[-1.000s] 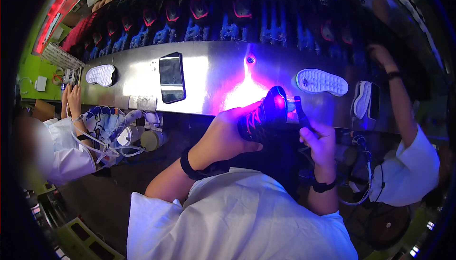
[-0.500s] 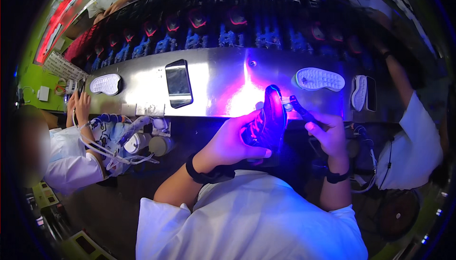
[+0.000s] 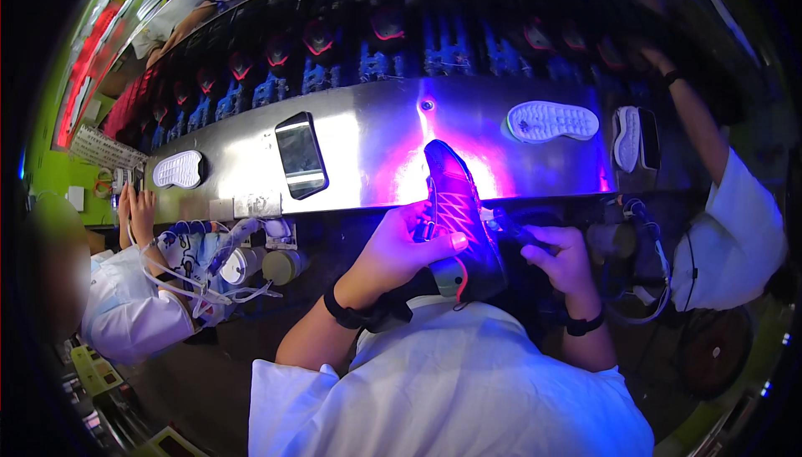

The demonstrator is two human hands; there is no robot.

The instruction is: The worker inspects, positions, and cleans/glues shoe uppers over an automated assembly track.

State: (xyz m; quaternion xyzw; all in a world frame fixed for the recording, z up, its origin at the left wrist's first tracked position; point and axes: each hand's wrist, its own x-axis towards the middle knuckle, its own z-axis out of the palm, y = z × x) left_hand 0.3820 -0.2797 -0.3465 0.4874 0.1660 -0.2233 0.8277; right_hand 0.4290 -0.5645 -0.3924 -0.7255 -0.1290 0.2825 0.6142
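Left hand (image 3: 401,244) gripping dark shoe (image 3: 458,215), right hand (image 3: 558,258) closed, seemingly on a small lamp, metal conveyor (image 3: 368,144) behind.

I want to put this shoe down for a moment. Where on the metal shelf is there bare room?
The metal shelf is bare between the phone and the shoe, and between the left white sole and the phone. The right end is crowded: two white soles lie close together.

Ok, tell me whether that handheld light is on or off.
On. The light in the right hand casts a purple glow over the shoe held by the left hand.
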